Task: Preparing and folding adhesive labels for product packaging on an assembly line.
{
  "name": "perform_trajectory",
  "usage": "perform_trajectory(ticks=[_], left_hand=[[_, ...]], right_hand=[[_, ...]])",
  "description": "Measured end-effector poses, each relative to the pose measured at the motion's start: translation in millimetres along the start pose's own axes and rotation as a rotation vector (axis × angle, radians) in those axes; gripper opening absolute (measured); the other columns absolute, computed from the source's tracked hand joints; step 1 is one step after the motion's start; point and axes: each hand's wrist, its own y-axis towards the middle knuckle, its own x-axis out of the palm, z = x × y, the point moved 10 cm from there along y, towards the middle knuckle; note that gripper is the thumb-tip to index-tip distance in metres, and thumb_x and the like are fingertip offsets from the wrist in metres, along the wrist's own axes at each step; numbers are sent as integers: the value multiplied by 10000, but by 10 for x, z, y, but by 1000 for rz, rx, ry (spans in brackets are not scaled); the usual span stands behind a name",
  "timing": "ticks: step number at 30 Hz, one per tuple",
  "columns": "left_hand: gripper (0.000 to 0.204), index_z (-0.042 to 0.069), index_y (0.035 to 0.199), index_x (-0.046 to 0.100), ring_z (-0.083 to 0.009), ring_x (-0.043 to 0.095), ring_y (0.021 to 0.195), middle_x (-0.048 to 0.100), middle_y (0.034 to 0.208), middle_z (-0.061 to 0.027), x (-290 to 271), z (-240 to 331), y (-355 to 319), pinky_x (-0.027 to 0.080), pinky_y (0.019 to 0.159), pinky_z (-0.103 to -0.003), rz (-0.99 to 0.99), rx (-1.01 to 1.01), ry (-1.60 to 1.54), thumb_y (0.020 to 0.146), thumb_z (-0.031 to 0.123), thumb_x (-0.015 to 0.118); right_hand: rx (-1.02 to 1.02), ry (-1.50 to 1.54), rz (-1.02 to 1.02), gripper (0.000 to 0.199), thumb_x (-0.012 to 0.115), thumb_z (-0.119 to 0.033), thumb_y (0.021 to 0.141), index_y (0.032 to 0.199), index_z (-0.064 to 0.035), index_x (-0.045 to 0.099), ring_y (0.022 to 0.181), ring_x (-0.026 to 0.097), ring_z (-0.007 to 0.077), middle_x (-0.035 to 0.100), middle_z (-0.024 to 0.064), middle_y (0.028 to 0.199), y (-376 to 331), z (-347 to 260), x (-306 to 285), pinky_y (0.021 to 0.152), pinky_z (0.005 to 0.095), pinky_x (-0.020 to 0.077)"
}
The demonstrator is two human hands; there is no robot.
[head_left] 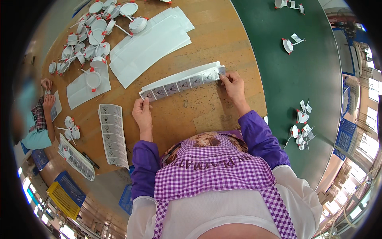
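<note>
- The person at the wooden worktable (223,36) has a long white strip of square printed labels (181,84) stretched out flat between both hands; it runs slantwise across the middle of the table, rising toward the right.
- The left hand (142,113) pinches the strip's lower left end, thumb on top and fingers curled under the edge.
- The right hand (234,85) pinches the upper right end, its fingertips closed on the last label.
- Purple sleeves cover both forearms, above a purple-and-white checked apron (215,171).
- Just beyond the strip lie large blank white sheets (149,44), overlapping one another.
- A stack of further label strips (113,133) lies near the left hand, well apart from the held strip.
- At the far left corner sits a heap of round white lamp fittings with red clips (93,36).
- Another person's hands (47,93) are at the table's left edge, touching a small sheet.
- To the right runs a green belt (302,71) carrying a few scattered fittings.
</note>
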Motion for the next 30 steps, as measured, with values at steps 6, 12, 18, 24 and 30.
perform_trajectory(ticks=[6,12,18,24,30], left_hand=[[190,76,768,541,-16,422,509,518,634,40,58,65,-1,299,436,-182,68,-36,36,929,166,590],[182,2,786,568,-147,502,596,554,690,-58,-59,247,-53,394,534,-312,189,201,457,879,148,623],[222,18,758,614,-288,562,658,589,728,-133,-10,321,20,446,614,-376,185,107,674,827,223,664],[284,-7,772,634,-156,538,524,603,593,-84,-82,223,36,429,532,-316,189,-86,666,838,267,667],[314,16,808,644,-304,625,656,645,702,-154,-100,-42,134,471,629,-391,128,-41,581,822,330,650]], right_hand=[[9,-273,123,234,688,-259,801,798,-25,675,586,581,226,619,108,662,65,-199,-73,578,353,449],[63,-338,-4,276,681,-300,793,806,-24,682,605,610,217,643,116,666,222,-76,70,589,355,466],[88,-281,-52,325,682,-319,803,795,5,663,574,573,169,621,99,628,332,41,110,562,323,453],[147,-342,-63,328,685,-326,805,802,1,660,569,551,151,613,77,625,356,41,174,562,314,448],[6,-549,-49,378,630,-389,809,818,-17,694,718,648,344,658,194,742,402,-94,150,657,416,495]])
